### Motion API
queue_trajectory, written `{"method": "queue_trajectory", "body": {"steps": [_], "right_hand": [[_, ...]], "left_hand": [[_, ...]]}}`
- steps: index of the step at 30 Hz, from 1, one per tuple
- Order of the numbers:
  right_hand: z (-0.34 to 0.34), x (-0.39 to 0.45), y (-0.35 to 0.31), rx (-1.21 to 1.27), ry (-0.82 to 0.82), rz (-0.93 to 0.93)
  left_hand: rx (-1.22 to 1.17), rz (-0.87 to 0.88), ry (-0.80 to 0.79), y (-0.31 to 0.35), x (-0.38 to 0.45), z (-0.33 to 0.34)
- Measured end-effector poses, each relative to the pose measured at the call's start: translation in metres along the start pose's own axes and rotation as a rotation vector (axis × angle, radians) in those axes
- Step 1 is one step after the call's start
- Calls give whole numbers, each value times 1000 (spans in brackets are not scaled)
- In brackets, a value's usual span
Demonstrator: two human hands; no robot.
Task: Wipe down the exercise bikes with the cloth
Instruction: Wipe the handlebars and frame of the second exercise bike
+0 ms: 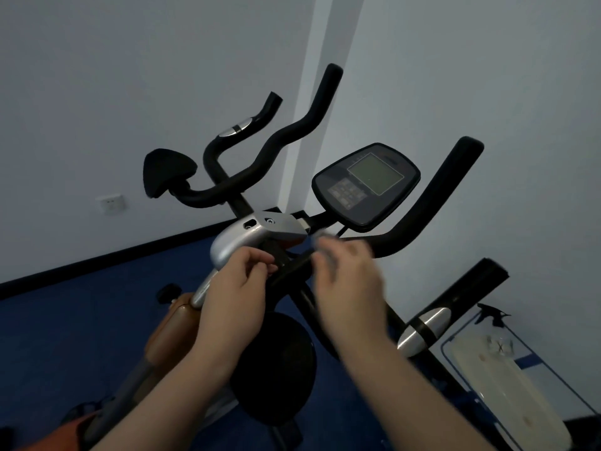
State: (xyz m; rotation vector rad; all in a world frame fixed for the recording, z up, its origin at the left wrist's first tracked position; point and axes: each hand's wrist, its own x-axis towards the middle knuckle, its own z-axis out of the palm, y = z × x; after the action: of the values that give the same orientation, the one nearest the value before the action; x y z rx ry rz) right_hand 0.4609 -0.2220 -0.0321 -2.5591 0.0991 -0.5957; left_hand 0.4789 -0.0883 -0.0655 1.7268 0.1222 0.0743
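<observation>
Forearms nearest; blue floor (81, 320), pale grey walls (130, 76).

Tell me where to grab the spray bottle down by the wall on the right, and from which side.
Grip the spray bottle at its neck just under the dark trigger head, coming from above and the left. It stands upright behind the bike's handlebar, with the wall close on its right, so the top is the exposed part.

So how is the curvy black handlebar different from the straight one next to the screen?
The curvy handlebar bends in waves as it rises beside the wall corner; the straight handlebar goes up in one smooth line, right of the screen. The curvy one looks thinner and farther back; the straight one looks thicker and nearer. Both are black, with rounded tips pointing up.
</observation>
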Motion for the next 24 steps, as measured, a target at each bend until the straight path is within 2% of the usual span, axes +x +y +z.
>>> {"method": "queue_trajectory", "body": {"steps": [3,4,7,8,9,11,14,16,19,22,24], "right_hand": [[4,-1,-8,72,-252,-135],[-3,10,-3,73,-250,-123],[-24,34,20,33,40,24],[-20,29,20,28,82,42],[-10,19,14,35,51,21],[10,-7,-1,101,-118,-111],[-4,1,4,186,-392,-231],[-23,19,20,137,-387,-227],[-21,2,24,95,-231,-147],[-13,-35,19,100,-288,-214],[-31,-44,32,16,-358,-268]], "left_hand": [[16,21,-10,1,0,-1],[6,16,-8,0,-1,-2],[3,2,-5,-1,-3,-1],[8,5,-4,-1,-3,-1],[11,10,-5,-1,-3,-1],[20,18,-13,0,-3,-2],[61,38,-27,1,-4,-3],[86,50,-29,2,-6,-4],[125,73,-51,5,-8,-3],[166,91,-66,7,-9,-3],[212,113,-81,9,-10,-3]]}}
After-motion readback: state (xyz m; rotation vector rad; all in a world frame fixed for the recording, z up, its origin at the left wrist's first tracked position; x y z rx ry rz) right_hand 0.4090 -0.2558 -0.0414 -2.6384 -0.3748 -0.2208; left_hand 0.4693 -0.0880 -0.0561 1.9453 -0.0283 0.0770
